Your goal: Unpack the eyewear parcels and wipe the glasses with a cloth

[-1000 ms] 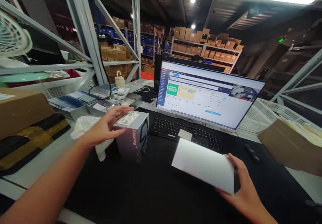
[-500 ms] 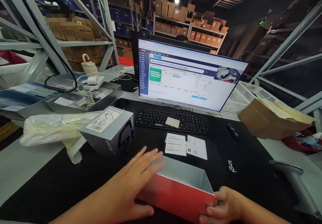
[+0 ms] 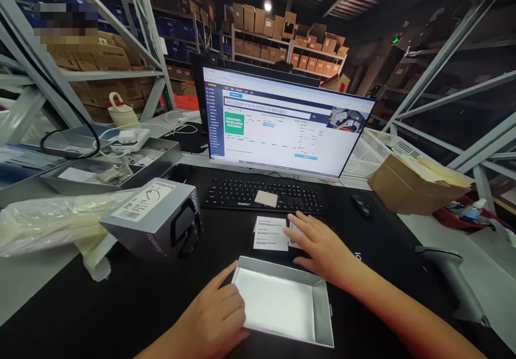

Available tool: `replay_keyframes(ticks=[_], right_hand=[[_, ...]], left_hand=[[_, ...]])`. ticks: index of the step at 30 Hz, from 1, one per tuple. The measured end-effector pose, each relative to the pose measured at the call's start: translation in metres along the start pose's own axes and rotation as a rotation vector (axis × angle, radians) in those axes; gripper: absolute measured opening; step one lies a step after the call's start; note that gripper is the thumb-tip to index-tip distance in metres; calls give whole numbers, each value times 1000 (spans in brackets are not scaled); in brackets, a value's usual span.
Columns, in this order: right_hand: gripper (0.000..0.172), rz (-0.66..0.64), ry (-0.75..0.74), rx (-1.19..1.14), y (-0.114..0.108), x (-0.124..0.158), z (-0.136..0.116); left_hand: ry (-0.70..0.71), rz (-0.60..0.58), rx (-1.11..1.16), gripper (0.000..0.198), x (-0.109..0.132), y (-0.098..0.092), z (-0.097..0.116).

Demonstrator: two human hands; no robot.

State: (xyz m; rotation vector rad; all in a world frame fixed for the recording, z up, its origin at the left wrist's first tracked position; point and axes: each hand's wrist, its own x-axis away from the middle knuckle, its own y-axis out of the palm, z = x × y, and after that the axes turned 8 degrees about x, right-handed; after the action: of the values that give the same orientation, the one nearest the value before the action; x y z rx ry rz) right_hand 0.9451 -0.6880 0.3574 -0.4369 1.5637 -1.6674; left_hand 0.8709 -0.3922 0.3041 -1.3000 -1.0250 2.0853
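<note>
A shallow grey box tray (image 3: pixel 278 302) lies on the black desk mat with its open side up and nothing inside. My left hand (image 3: pixel 221 313) grips its left wall, index finger stretched along the edge and the other fingers curled. Beyond the tray, my right hand (image 3: pixel 318 243) reaches over the printed cards with fingers spread. It covers most of the right-hand card; whether it touches the card I cannot tell. A white text card (image 3: pixel 271 235) lies just left of its fingertips. The grey product box (image 3: pixel 155 219) with a label stands to the left.
A keyboard (image 3: pixel 226 195) with a small pale card (image 3: pixel 266 198) on it lies before the monitor (image 3: pixel 278 128). On the right are a mouse (image 3: pixel 360 206), a barcode scanner (image 3: pixel 451 278) and a cardboard box (image 3: pixel 403 189). Plastic wrapping (image 3: pixel 52 219) lies left.
The tray has turned from showing its red outer side to lying open side up. My right hand has let go of it and moved forward to the cards. My left hand now holds its left wall.
</note>
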Motion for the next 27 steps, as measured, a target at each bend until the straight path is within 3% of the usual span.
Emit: replay_keyframes(ticks=[2,4,8,12,15,17,20,22,27], right_hand=[[70,-138,-13,-17,14,-21,-2],[57,-181,35,-75,26,-32,0],[35,-46,183,-226,31,-35,10],[30,126,316,-307,11,-31,15],[30,275,551,-642,-13,-29,7],[36,253,638,-875,-27,-27,-4],[37,102,521,-909,-35,-24,-20],[31,40,356,-750,-30,-19,-30],[19,37,-47,-257,-3,-1,-53]], left_hand=[[-25,59,15,16,8,11,2],[-36,138,26,13,16,18,2],[-10,178,-7,14,20,20,1],[29,247,-18,17,16,23,-4],[59,306,-8,19,16,28,-8],[24,252,7,17,17,27,-7],[-33,152,34,13,18,21,-2],[-51,132,32,13,18,17,1],[-76,97,26,14,17,12,4]])
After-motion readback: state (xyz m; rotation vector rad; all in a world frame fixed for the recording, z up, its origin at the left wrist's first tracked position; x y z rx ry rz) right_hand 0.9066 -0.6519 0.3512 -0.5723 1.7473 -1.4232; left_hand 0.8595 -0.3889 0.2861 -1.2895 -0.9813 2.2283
